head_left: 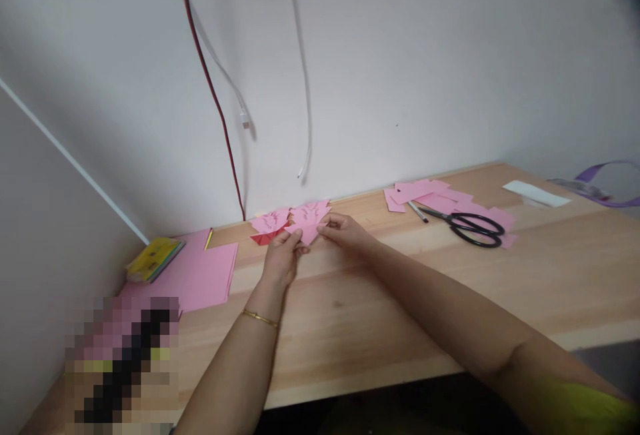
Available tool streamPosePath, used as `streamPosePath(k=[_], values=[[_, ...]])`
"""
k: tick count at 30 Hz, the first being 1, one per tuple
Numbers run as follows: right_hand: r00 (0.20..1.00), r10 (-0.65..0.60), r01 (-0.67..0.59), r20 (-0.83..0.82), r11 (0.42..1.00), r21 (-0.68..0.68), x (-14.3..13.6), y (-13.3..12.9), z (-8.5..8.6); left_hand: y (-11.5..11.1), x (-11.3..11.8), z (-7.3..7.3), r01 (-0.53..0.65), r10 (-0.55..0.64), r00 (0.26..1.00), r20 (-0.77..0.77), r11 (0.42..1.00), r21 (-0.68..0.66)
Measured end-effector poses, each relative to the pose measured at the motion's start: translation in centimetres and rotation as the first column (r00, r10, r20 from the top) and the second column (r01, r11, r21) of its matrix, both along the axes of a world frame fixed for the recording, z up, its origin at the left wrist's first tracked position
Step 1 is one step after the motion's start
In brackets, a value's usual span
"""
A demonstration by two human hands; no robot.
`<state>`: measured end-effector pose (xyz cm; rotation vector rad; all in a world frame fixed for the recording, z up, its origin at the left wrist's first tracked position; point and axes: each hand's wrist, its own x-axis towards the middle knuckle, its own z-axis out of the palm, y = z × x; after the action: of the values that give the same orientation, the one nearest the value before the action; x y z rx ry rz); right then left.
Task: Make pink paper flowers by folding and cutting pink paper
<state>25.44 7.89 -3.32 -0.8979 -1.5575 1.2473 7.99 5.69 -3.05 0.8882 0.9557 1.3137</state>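
Note:
Between my two hands is a small folded piece of pink paper [306,232], coming to a point at its lower edge. My left hand [283,251] pinches its left side between thumb and fingers. At the paper's right corner, my right hand [344,229] grips with thumb and fingertips. Just behind lie pink paper pieces with cut slits [270,221], against the wall side of the table. A red folded paper [265,237] lies beside my left hand, partly covered by it.
Black-handled scissors [475,228], a pen [418,212] and pink paper scraps [423,191] lie to the right, with a white strip [536,193] beyond. Large pink sheets [207,278] and a yellow packet [154,259] are at left. Cables [215,95] hang along the wall.

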Motion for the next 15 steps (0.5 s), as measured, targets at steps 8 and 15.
streamPosePath(k=[8, 15], values=[[0.998, 0.04, -0.041, 0.04, 0.999, 0.016, 0.15, 0.21, -0.37, 0.3, -0.16, 0.34, -0.011, 0.032, 0.949, 0.314, 0.998, -0.067], [0.992, 0.047, -0.05, 0.115, 0.999, 0.022, 0.21, 0.07, -0.15, 0.17, 0.25, 0.77, -0.091, 0.115, 0.923, 0.367, 0.992, -0.081]])
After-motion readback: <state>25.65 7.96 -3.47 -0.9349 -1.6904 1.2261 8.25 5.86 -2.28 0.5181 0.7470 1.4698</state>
